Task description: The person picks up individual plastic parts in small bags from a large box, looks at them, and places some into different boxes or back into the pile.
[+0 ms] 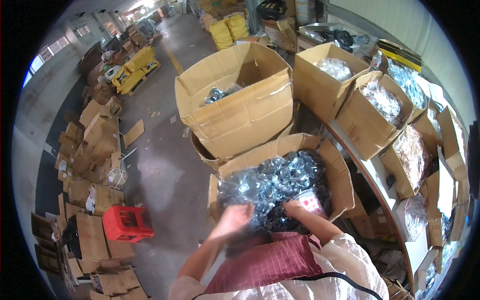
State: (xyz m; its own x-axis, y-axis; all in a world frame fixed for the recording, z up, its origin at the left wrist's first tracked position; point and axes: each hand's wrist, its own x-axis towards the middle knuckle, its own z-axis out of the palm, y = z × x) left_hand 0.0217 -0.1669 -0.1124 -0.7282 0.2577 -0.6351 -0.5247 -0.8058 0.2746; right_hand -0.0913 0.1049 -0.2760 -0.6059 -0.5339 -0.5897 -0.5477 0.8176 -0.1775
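Note:
A large open cardboard box (340, 172) stands right in front of me. It is filled with shiny, dark, bluish pieces (292, 170) that look like plastic-wrapped parts; their exact kind cannot be made out. My left hand (236, 218), smeared by motion, is over the near left part of the pile. Among the pieces near the middle, my right hand (294, 209) has its fingers curled together, and what they hold is hidden. A white packet with red print (311, 201) lies beside this hand, close to the wrist.
Behind stands a taller carton (240, 120) with similar dark pieces inside. Along the right runs a curved-looking table edge (367, 175) crowded with open boxes of clear-wrapped goods (382, 102). A red plastic stool (127, 223) and stacked cartons (97, 125) are at the left.

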